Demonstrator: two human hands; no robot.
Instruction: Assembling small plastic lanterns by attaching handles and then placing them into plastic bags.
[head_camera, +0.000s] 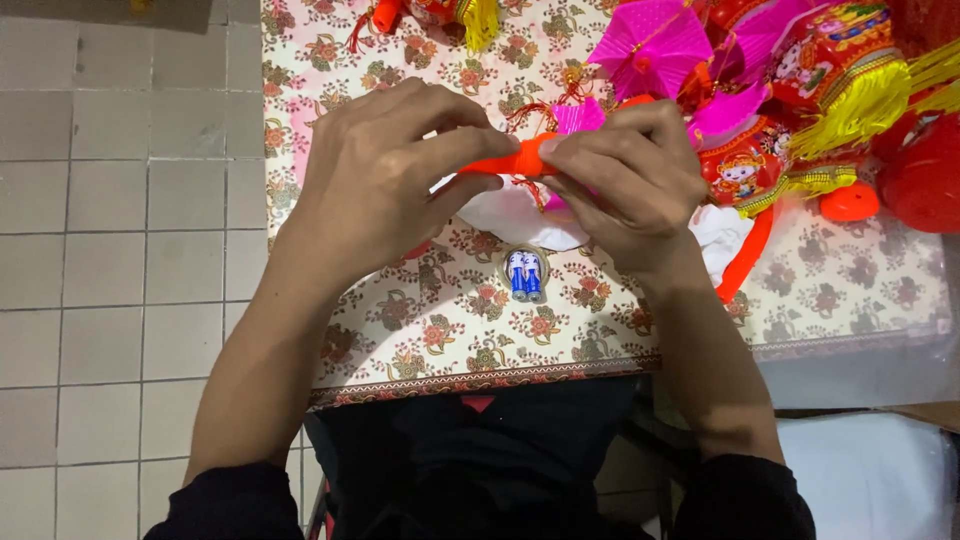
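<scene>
My left hand (385, 175) and my right hand (630, 180) meet over the table, and both pinch a thin orange plastic stick (510, 160) between thumb and fingers. Under the hands lie a white plastic piece (520, 220) and a bit of pink paper. A small pack of two blue-and-white batteries (525, 275) sits on the flowered tablecloth (450, 330) just below my hands.
Pink paper fans (650, 45), red lanterns with yellow tassels (850, 85) and orange plastic parts (848, 203) crowd the table's far right. An orange curved strip (745, 260) lies by my right wrist. Grey floor tiles (120, 200) spread to the left.
</scene>
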